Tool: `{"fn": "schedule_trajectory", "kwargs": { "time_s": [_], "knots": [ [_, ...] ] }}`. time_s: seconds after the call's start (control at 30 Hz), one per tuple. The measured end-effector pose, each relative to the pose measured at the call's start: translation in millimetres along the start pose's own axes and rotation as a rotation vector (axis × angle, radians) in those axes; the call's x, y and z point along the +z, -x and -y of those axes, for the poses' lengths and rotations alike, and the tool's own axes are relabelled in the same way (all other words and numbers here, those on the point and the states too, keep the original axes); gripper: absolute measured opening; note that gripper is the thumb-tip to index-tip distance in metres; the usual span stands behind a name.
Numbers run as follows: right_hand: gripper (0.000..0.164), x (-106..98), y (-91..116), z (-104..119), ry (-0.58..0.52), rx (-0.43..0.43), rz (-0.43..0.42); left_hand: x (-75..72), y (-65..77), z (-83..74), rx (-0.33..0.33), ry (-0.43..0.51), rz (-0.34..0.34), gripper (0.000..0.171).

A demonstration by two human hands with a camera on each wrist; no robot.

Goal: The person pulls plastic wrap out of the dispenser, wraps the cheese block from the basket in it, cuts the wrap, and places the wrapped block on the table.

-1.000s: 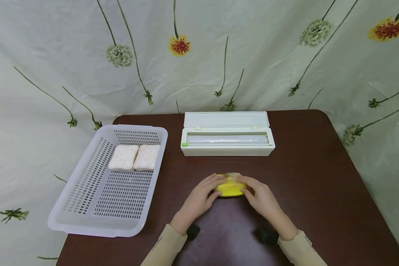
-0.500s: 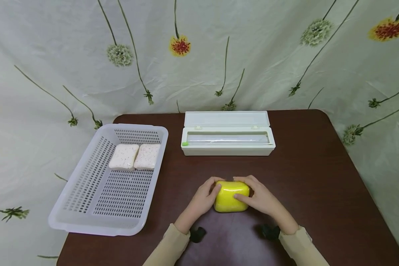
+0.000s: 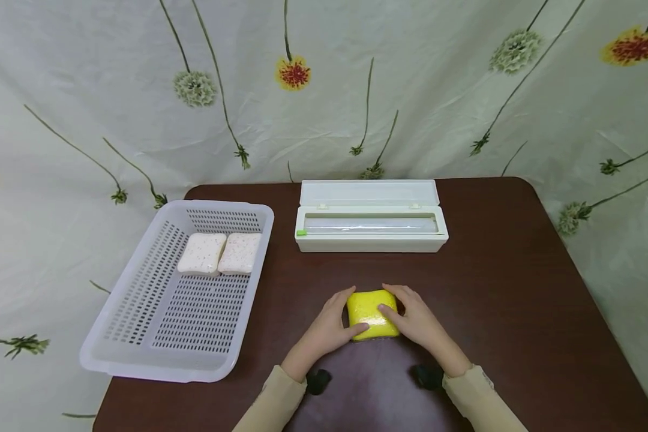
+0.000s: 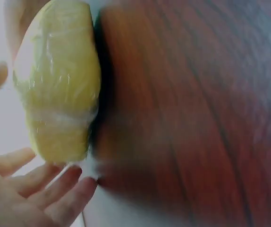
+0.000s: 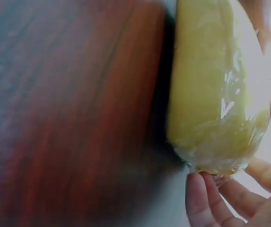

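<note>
A yellow sponge [image 3: 372,314], wrapped in shiny clear film, lies on the dark table between my hands in the head view. My left hand [image 3: 328,324] holds its left side, thumb along the near corner and fingers at the far one. On the other side, my right hand [image 3: 417,318] grips it with the thumb over the top and the fingers at the far right edge. Creased film shows on the sponge [image 4: 62,80] in the left wrist view. In the right wrist view, right fingertips [image 5: 198,189] meet bunched film at the sponge's end.
A white cling film dispenser [image 3: 371,245] stands behind the hands, lid raised and the roll [image 3: 369,225] showing inside. To the left is a pale perforated basket [image 3: 156,373] with two white speckled blocks [image 3: 202,254]. A flowered cloth [image 3: 324,132] hangs beyond the table [image 3: 507,300].
The sponge has tilted from edge-on, first showing its broad face and now lying flatter. Both hands have shifted round it; the left thumb has moved down to its near edge.
</note>
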State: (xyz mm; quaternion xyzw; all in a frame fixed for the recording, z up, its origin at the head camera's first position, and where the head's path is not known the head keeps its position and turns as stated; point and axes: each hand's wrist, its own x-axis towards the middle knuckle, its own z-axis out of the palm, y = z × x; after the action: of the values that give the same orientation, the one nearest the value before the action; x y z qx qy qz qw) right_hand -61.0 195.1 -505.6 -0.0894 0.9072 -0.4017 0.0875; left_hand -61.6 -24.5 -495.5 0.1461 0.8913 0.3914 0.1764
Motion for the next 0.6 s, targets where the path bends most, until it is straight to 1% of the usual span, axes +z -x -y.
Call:
{"fn": "schedule_trajectory", "kwargs": {
  "time_s": [0.03, 0.13, 0.23, 0.3, 0.43, 0.5, 0.6],
  "knots": [
    [0.063, 0.3, 1.6, -0.6, 0.003, -0.007, 0.007, -0.9, 1.0, 0.4, 0.006, -0.003, 0.020, 0.089],
    [0.081, -0.2, 6.2, -2.7, 0.002, -0.038, 0.032, -2.8, 2.5, 0.2, -0.012, 0.009, 0.080, 0.107],
    [0.099, -1.4, 9.8, -5.1, -0.009, -0.062, 0.056, -2.1, 2.1, 0.0, -0.034, 0.003, 0.119, 0.115],
    [0.106, -1.6, 11.1, -6.9, -0.018, -0.073, 0.077, -0.6, 1.8, 0.5, -0.048, -0.007, 0.123, 0.117],
    [0.111, 0.4, 11.7, -8.3, -0.043, -0.081, 0.117, 3.0, 1.3, 2.4, -0.047, -0.030, 0.093, 0.113],
    [0.110, 2.2, 11.2, -8.1, -0.056, -0.089, 0.112, 4.2, 0.9, 2.9, -0.042, -0.030, 0.076, 0.111],
    [0.105, 4.3, 11.1, -6.4, -0.045, -0.106, 0.082, 5.6, 0.5, 3.3, -0.037, -0.016, 0.057, 0.108]
  ]
}}
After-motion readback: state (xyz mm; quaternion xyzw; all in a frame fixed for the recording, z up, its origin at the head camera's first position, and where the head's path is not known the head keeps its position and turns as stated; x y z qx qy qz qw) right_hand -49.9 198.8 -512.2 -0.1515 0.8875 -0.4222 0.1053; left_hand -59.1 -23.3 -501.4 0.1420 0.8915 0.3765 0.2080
